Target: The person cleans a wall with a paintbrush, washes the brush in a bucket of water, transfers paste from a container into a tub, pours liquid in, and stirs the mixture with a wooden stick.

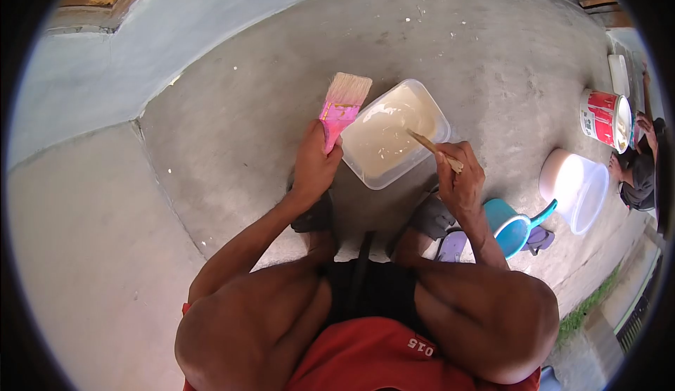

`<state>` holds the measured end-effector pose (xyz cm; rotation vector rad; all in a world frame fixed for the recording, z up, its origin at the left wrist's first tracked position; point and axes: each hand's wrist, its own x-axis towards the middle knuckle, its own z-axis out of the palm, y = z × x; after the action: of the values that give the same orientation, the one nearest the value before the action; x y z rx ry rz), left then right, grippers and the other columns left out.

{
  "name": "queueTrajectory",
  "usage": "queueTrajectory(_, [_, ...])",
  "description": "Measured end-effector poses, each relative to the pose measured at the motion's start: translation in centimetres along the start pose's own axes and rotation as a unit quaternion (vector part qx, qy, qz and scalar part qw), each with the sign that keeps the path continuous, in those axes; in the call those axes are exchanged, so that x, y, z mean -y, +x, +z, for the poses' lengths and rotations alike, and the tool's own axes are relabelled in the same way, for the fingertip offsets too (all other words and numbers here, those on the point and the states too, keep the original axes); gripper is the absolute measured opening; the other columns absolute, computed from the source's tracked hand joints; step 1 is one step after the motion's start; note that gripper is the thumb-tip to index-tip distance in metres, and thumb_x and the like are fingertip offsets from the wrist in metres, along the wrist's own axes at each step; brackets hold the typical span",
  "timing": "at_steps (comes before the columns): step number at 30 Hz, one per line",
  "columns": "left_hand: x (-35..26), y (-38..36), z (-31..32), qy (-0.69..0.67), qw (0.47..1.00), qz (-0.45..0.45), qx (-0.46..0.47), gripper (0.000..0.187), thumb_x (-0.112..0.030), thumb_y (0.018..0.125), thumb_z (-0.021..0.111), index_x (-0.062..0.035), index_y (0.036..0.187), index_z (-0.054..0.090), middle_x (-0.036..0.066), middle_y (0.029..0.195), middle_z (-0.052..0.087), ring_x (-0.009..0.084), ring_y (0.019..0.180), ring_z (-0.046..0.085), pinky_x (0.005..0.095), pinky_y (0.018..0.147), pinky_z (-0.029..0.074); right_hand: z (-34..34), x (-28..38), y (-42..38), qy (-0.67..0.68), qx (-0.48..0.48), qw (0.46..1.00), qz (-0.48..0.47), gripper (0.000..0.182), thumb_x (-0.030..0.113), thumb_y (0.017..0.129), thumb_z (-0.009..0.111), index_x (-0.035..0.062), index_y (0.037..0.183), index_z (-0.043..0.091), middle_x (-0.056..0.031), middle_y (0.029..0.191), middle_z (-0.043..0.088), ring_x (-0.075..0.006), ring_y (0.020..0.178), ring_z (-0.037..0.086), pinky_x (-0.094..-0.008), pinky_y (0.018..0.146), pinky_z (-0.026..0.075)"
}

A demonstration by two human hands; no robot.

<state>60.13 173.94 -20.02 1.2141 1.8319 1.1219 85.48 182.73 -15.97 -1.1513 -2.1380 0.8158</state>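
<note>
My left hand (316, 159) is closed around the pink handle of a wide paintbrush (342, 110), its pale bristles pointing up and away from me. A clear rectangular tub (390, 134) of cream-coloured paint rests on the concrete floor between my hands. The brush is beside the tub's left edge. With my right hand (460, 180) I grip a thin wooden stick (429, 143); its far tip reaches over the paint near the tub's right side. Whether the tip touches the paint I cannot tell.
Right of me are a blue dipper (512, 233), a purple sandal (451, 246), a translucent bucket (576, 187) and a red-and-white paint pail (603, 118). Another person (641, 173) crouches at the far right. A pale wall (169, 32) borders the floor at the upper left.
</note>
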Motion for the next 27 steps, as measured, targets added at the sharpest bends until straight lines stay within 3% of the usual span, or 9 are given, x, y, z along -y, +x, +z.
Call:
queueTrajectory(2, [0.5, 0.0, 0.3, -0.01, 1.0, -0.006, -0.002, 0.019, 0.006, 0.083, 0.055, 0.0004, 0.101, 0.054, 0.015, 0.094, 0.055, 0.0308, 0.084, 0.058, 0.0391, 0.076, 0.046, 0.5, 0.2, -0.9, 0.042, 0.039, 0.997, -0.054, 0.016, 0.0, 0.09, 0.066, 0.0001, 0.105, 0.065, -0.0142, 0.09, 0.062, -0.0289, 0.07, 0.066, -0.0371, 0.06, 0.054])
queueTrajectory(6, [0.4, 0.1, 0.1, 0.004, 1.0, 0.017, 0.003, 0.02, 0.007, 0.082, 0.055, 0.0004, 0.101, 0.054, 0.015, 0.094, 0.055, 0.0309, 0.084, 0.058, 0.0393, 0.076, 0.046, 0.1, 0.1, 0.7, 0.026, 0.003, 1.0, 0.004, 0.016, 0.0, 0.089, 0.066, -0.0005, 0.105, 0.065, -0.0148, 0.09, 0.063, -0.0296, 0.07, 0.065, -0.0375, 0.06, 0.053])
queueTrajectory(13, [-0.1, 0.1, 0.3, -0.023, 0.999, -0.025, -0.004, 0.02, 0.006, 0.082, 0.055, 0.0005, 0.101, 0.054, 0.015, 0.094, 0.055, 0.0333, 0.084, 0.058, 0.0399, 0.075, 0.047, 0.9, 0.4, 0.5, 0.04, 0.007, 0.999, 0.009, 0.013, 0.0, 0.09, 0.066, 0.0001, 0.104, 0.065, -0.0146, 0.089, 0.063, -0.0295, 0.07, 0.065, -0.0384, 0.06, 0.052])
queueTrajectory(16, [0.0, 0.1, 0.0, -0.001, 1.0, 0.007, -0.003, 0.02, 0.006, 0.082, 0.055, 0.0003, 0.102, 0.054, 0.016, 0.094, 0.055, 0.0341, 0.084, 0.058, 0.0402, 0.075, 0.047, 0.3, 0.6, -0.7, 0.03, 0.03, 0.999, 0.019, 0.013, 0.001, 0.09, 0.066, -0.0002, 0.104, 0.065, -0.0152, 0.089, 0.062, -0.0317, 0.071, 0.065, -0.0392, 0.061, 0.053])
queueTrajectory(17, [0.5, 0.0, 0.3, -0.004, 1.0, 0.002, -0.008, 0.02, 0.006, 0.082, 0.055, 0.0002, 0.102, 0.054, 0.016, 0.094, 0.055, 0.0342, 0.084, 0.058, 0.0403, 0.075, 0.047, 1.2, 0.8, -0.9, 0.063, 0.022, 0.997, -0.039, 0.014, 0.001, 0.091, 0.066, -0.0007, 0.104, 0.065, -0.0152, 0.09, 0.063, -0.0314, 0.071, 0.065, -0.0388, 0.06, 0.052])
queueTrajectory(18, [0.6, 0.0, 0.5, -0.008, 1.0, -0.005, -0.011, 0.02, 0.006, 0.082, 0.055, 0.0001, 0.101, 0.054, 0.016, 0.095, 0.055, 0.0343, 0.083, 0.058, 0.0403, 0.075, 0.047, 1.5, 0.6, -1.0, 0.06, 0.021, 0.997, -0.038, 0.014, 0.001, 0.091, 0.066, -0.0007, 0.104, 0.065, -0.0152, 0.09, 0.063, -0.0314, 0.071, 0.065, -0.0388, 0.06, 0.052])
queueTrajectory(21, [-0.2, 0.0, 0.0, -0.002, 1.0, -0.016, 0.01, 0.02, 0.006, 0.083, 0.055, 0.0002, 0.102, 0.053, 0.016, 0.095, 0.055, 0.0347, 0.084, 0.058, 0.0401, 0.076, 0.047, 1.5, 0.6, 0.1, 0.069, 0.022, 0.997, 0.028, 0.013, 0.0, 0.091, 0.065, -0.0014, 0.103, 0.065, -0.0147, 0.09, 0.063, -0.0291, 0.071, 0.066, -0.037, 0.06, 0.052])
queueTrajectory(25, [0.1, 0.1, 0.1, 0.001, 1.0, 0.0, 0.004, 0.019, 0.005, 0.084, 0.055, 0.0003, 0.102, 0.053, 0.017, 0.095, 0.055, 0.0353, 0.085, 0.058, 0.0405, 0.076, 0.047, 2.2, 0.7, -1.5, 0.091, 0.032, 0.994, -0.048, 0.011, 0.0, 0.093, 0.064, -0.0016, 0.104, 0.065, -0.0145, 0.088, 0.063, -0.0259, 0.067, 0.064, -0.0349, 0.056, 0.051])
queueTrajectory(27, [0.1, 0.1, 0.4, -0.023, 1.0, -0.008, -0.005, 0.019, 0.004, 0.084, 0.055, 0.0004, 0.102, 0.053, 0.017, 0.095, 0.055, 0.0354, 0.085, 0.058, 0.0409, 0.077, 0.047, 2.1, 1.1, -0.9, 0.095, 0.039, 0.995, -0.011, 0.011, 0.0, 0.092, 0.064, -0.0016, 0.104, 0.065, -0.0145, 0.088, 0.064, -0.0253, 0.067, 0.064, -0.0346, 0.056, 0.051])
